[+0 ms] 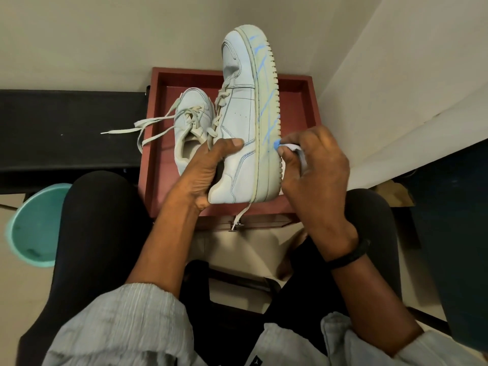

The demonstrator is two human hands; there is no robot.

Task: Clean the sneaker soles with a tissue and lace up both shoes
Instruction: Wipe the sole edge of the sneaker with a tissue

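Your left hand (208, 167) grips one sneaker (241, 122) above the red surface (299, 101); your right hand (317, 170) pinches a tissue (293, 147) against its blue-streaked sole (266, 101). The other sneaker (191, 112) sits on the surface.

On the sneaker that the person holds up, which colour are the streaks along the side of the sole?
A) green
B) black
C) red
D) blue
D: blue streaks run along the side of the sole of the held sneaker, and the tissue pinched in the right hand has a blue-stained tip against that sole.
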